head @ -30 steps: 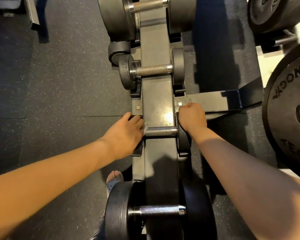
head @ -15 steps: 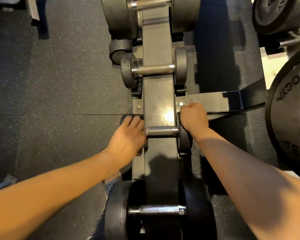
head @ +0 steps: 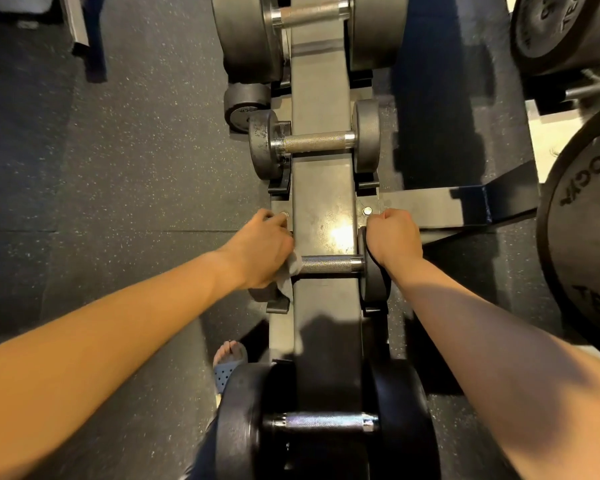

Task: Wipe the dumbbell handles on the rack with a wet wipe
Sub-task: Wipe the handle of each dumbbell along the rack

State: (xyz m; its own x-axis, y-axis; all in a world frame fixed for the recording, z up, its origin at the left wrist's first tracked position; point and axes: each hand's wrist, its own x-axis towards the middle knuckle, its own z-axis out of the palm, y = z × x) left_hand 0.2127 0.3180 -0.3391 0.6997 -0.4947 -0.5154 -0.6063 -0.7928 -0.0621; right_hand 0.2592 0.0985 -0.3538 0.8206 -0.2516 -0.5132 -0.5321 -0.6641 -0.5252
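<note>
While both forearms reach in from the bottom edge, the nearest thing is a big dumbbell (head: 321, 421) lying across the rack (head: 321, 202), with its chrome bar showing between black heads. Just left of its left head, a foot (head: 230, 358) in a blue perforated sandal stands on the floor (head: 118, 168), which is dark speckled rubber. Next up the rack is the mid dumbbell, whose knurled handle (head: 331, 265) crosses the beam. Left hand (head: 260, 251) has its fingers curled, clutching a bunched white wipe (head: 289, 271) against the handle's left end. A tail of the wipe hangs down beside the rack. The dumbbell's left head is mostly hidden under that hand. Right hand (head: 394, 240) is closed fist-like over the top rim of the right head (head: 374, 285), gripping it. The rest of the handle between the hands is bare. A rack foot (head: 465, 206) runs off to the right from beside the right hand. Farther on, a grey dumbbell (head: 314, 142) sits across the rack, with no hand on it. A small loose dumbbell (head: 243, 105) lies just beyond it to the left, close to the rack. Farthest, a large dumbbell (head: 309, 12) is cut off by the top edge. At the right edge is a big plate (head: 582, 237) with raised lettering, only partly in view. A second plate (head: 548, 29) is at top right.
</note>
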